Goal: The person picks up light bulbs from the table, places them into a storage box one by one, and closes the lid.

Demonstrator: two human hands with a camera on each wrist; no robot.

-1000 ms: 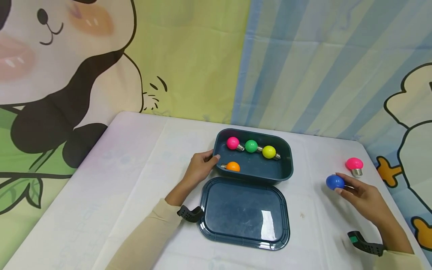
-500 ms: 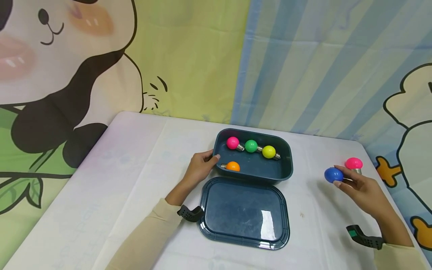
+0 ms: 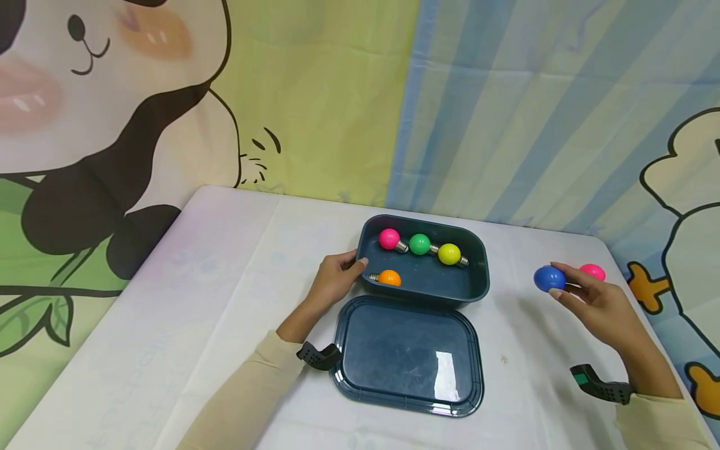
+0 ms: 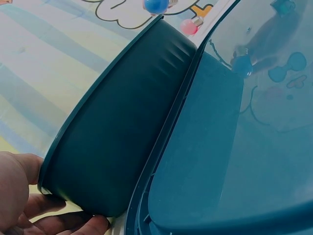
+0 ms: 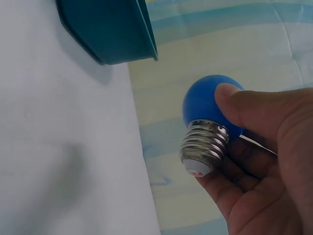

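Note:
My right hand (image 3: 602, 306) pinches a blue light bulb (image 5: 208, 105) by its round end, held above the table, with the metal screw base (image 5: 203, 144) showing in the right wrist view. My left hand (image 3: 333, 278) grips the left end of a dark teal box (image 3: 422, 278), thumb over the rim and fingers outside. Inside the box lie a pink bulb (image 3: 389, 239), a green bulb (image 3: 419, 244), a yellow bulb (image 3: 449, 254) and, near the front wall, an orange bulb (image 3: 389, 278). Another pink bulb (image 3: 592, 271) sits behind my right hand, partly hidden.
A dark teal lid (image 3: 407, 356) lies flat on the white-covered table (image 3: 225, 312), in front of the box. Behind the table hangs a printed cloth backdrop (image 3: 320, 100). The table's right edge runs close to my right arm.
My right hand has lifted the blue bulb and carried it slightly left and away from me, now covering part of the loose pink bulb. The left hand and the box have stayed in place.

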